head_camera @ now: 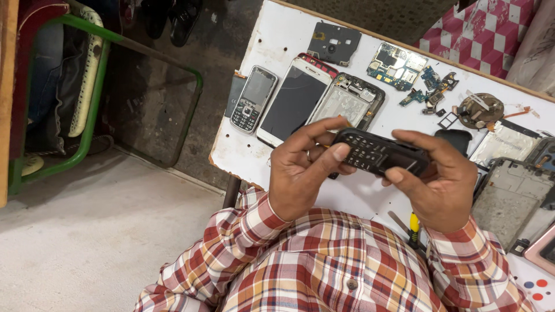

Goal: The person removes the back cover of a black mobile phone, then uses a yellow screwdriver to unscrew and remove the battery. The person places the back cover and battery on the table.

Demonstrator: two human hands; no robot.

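crowding keypad phone (378,153): handsets (dismantled) (300,98)

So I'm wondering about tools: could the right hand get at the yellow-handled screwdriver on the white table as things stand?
Probably not at once: the right hand and left hand both grip the black keypad phone. The yellow-handled screwdriver lies uncovered just beneath the right wrist.

Two hands held one black keypad phone (378,153). On the white table (277,34) lay one grey keypad phone (253,98), one white touchscreen phone (295,101), perhaps three opened phone frames, and one yellow-handled screwdriver (411,226).
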